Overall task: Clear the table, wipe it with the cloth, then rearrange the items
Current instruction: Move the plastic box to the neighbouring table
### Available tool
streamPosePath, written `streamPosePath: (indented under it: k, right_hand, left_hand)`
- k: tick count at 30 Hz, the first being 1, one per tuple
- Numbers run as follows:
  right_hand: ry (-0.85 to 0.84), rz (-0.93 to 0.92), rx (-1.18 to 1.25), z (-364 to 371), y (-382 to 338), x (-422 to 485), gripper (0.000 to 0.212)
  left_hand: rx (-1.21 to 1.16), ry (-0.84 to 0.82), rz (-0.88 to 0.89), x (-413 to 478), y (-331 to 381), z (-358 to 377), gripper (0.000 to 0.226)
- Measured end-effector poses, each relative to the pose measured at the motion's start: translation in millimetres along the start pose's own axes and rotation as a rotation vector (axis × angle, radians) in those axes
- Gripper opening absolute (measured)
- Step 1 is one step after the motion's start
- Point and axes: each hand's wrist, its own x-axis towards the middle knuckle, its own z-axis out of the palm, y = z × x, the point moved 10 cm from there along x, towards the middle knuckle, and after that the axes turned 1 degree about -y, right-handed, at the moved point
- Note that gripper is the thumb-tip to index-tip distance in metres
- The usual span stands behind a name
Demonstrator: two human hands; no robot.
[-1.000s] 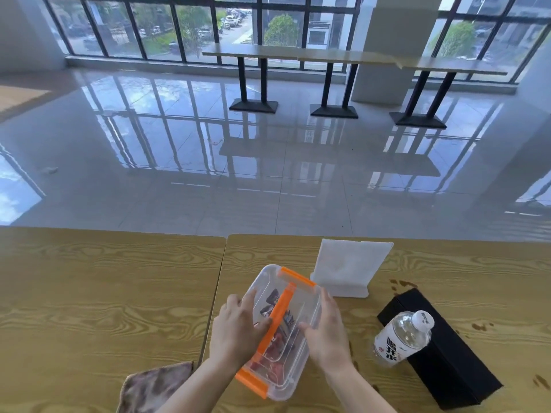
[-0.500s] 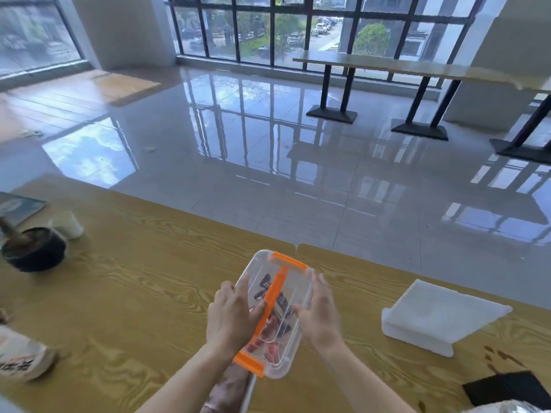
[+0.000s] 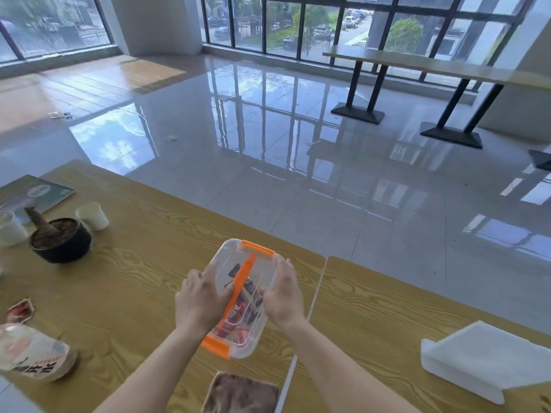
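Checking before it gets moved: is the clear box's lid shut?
Shut: the clear box has its lid seated, orange handle lying flat across it.

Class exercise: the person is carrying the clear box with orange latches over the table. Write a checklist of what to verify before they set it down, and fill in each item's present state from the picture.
1. Both hands on the box: left hand and right hand press opposite sides of the clear storage box. Ok.
2. Lid shut: the far orange latch and the near one look closed. Ok.
3. Bare wood ahead of the box on the wooden table. Ok.
4. Clearance from the dark bowl and paper cup: well to the left. Ok.
5. Wiping cloth within reach near the table edge. Ok.
6. Box resting on or held above the table: cannot tell.
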Motion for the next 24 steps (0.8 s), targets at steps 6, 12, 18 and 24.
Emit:
streamPosePath:
  k: [6,12,18,24]
  right_hand:
    - [-0.047,0.007,0.004,44,-32,21,0.081]
    - [-0.072,0.04,-0.009,68,-39,29,0.079]
    - [-0.055,0.048,-0.026,78,-38,31,0.08]
    - [-0.059,0.049,-0.016,82,-34,29,0.082]
  left_hand:
    - [0.029,-0.008,-0.092,34,-46,-15,0.071]
    - [0.052,-0.032,-0.098,50,-70,-11,0.071]
    - [0.046,-0.043,-0.089,51,-80,-4,0.069]
    - [0.065,-0.021,-0.049,49,-77,-1,0.065]
